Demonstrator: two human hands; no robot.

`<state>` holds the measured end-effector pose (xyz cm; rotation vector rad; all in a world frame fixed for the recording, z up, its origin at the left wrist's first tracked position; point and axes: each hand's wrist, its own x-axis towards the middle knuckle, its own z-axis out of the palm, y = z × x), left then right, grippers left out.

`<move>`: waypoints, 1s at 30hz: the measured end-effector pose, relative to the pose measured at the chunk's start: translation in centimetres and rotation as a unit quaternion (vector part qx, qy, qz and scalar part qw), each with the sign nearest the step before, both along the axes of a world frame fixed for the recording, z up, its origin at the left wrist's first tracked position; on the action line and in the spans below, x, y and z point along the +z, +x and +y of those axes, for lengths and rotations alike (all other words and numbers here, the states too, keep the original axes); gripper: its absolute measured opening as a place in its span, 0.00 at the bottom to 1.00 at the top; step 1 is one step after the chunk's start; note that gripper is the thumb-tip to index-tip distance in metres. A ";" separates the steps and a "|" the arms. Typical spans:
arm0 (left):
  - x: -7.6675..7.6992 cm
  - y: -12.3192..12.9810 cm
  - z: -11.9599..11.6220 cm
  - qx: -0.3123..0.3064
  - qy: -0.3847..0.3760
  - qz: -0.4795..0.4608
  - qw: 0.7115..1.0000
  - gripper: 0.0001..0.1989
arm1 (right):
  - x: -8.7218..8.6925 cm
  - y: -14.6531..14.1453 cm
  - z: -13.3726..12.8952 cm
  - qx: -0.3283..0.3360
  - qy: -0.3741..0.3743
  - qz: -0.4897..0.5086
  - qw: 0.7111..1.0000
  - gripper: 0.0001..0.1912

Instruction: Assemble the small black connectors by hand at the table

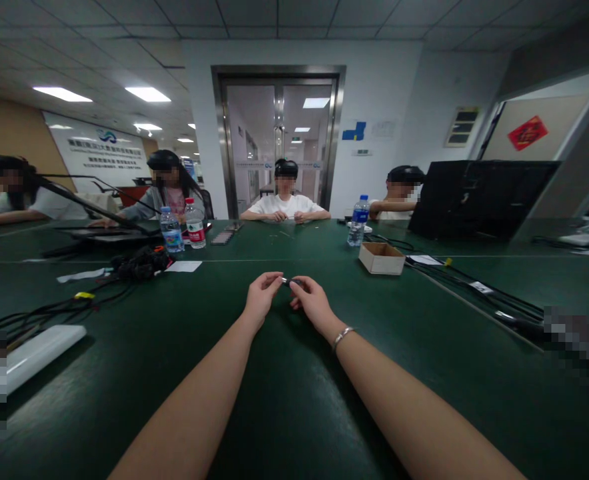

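Both my hands meet over the middle of the green table (284, 373). My left hand (262, 297) pinches the silvery end of a small dark object (287, 282) between thumb and fingers. Its dark end is gripped by my right hand (313, 301), which wears a silver bracelet (343, 338) at the wrist. The object is too small to identify, and the fingers hide part of it.
Beyond my hands stand an open cardboard box (382, 259), a blue-labelled bottle (358, 221) and two bottles on the left (171, 231). Black cables (139, 264) lie on both sides. A white bar (44, 353) is at left; several people sit around the table.
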<state>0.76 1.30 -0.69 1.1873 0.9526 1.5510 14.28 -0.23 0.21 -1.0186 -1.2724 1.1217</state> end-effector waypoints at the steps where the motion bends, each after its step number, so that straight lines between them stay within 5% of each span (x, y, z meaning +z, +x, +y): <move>1: 0.0 0.0 0.0 -0.002 0.004 -0.001 1.000 0.16 | 0.0 0.0 0.0 0.000 -0.005 0.003 1.000 0.14; 18: 1.1 0.5 -1.1 -0.044 -0.048 -0.065 0.996 0.23 | -0.2 0.1 0.2 0.019 -0.022 0.008 1.000 0.22; 25: 0.1 0.6 -0.3 -0.036 -0.047 0.011 0.998 0.16 | -0.1 0.1 0.1 0.018 -0.019 0.000 1.000 0.20; 30: 0.5 0.5 -0.8 -0.083 -0.024 0.004 0.996 0.21 | 0.0 0.2 0.0 0.013 -0.028 0.013 0.999 0.17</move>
